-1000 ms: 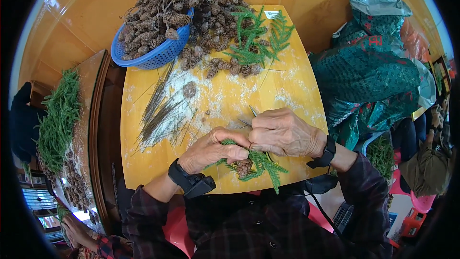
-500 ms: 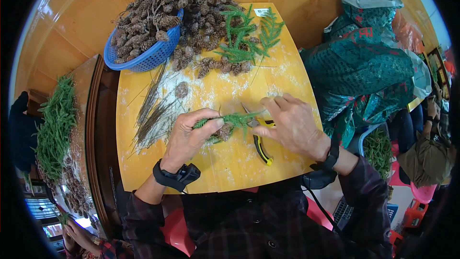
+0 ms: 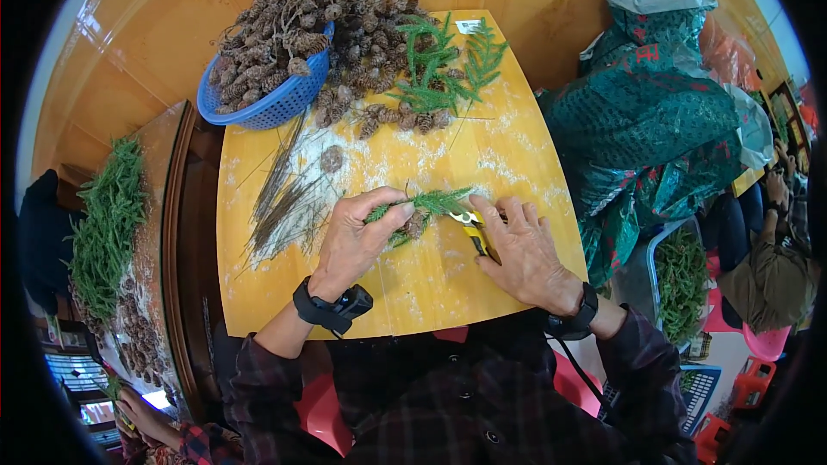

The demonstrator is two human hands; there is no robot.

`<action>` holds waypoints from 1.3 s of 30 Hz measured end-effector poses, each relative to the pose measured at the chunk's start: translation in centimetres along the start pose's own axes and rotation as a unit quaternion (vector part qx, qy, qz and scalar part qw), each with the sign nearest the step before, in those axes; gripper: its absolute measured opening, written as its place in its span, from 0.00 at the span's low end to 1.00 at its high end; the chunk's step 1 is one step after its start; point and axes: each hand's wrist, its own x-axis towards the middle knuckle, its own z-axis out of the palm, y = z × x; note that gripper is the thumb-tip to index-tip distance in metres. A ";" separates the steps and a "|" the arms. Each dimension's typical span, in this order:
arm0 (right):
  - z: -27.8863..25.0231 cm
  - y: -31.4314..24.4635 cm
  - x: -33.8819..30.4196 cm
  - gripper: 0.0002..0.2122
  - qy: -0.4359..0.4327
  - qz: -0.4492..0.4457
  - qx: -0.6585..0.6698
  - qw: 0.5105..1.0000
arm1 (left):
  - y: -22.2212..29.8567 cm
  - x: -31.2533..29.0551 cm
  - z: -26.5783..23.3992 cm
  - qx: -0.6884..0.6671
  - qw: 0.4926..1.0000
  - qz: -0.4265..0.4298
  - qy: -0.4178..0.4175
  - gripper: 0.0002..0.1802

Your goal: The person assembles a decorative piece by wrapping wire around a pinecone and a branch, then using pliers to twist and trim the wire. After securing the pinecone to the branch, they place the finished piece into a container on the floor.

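My left hand [image 3: 366,228] pinches a green artificial fir sprig [image 3: 441,201] between thumb and fingers. A brown pine cone [image 3: 414,225] sits against the sprig, just under the fingertips; how the two are joined is hidden. To the right of it, my right hand [image 3: 530,257] curls over a pair of pliers with yellow and black handles [image 3: 476,239]. The jaws point left toward the sprig, and the hand covers much of the handles. Thin dark wires [image 3: 289,202] lie in a loose bundle left of my hands, with a single cone [image 3: 332,158] beside them.
A blue basket [image 3: 271,112] heaped with pine cones stands at the table's far left. Green sprigs [image 3: 431,65] lie at the back. Dark green bags [image 3: 646,129] bulge on the right. Another table [image 3: 155,207] at left holds greenery; another person's hands [image 3: 142,413] work near it.
My right hand has come down onto the pliers, which have turned and are now mostly under it. My left hand keeps its pinch on the sprig and cone.
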 end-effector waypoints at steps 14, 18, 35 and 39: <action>-0.5 3.1 2.1 0.25 0.125 -0.047 0.020 0.991 | -0.4 -0.2 0.2 0.073 0.997 -0.003 -0.036 0.09; -0.1 4.0 2.0 0.21 0.148 -0.085 0.033 0.985 | -0.9 0.0 0.9 0.096 0.995 -0.007 -0.026 0.09; 0.0 2.6 3.1 0.18 0.149 -0.167 0.045 0.974 | -2.0 -1.0 -0.2 0.062 0.996 -0.058 0.024 0.09; -1.5 4.3 1.8 0.17 0.183 -0.184 -0.063 0.964 | -1.0 -0.1 0.5 0.184 0.981 0.043 -0.050 0.09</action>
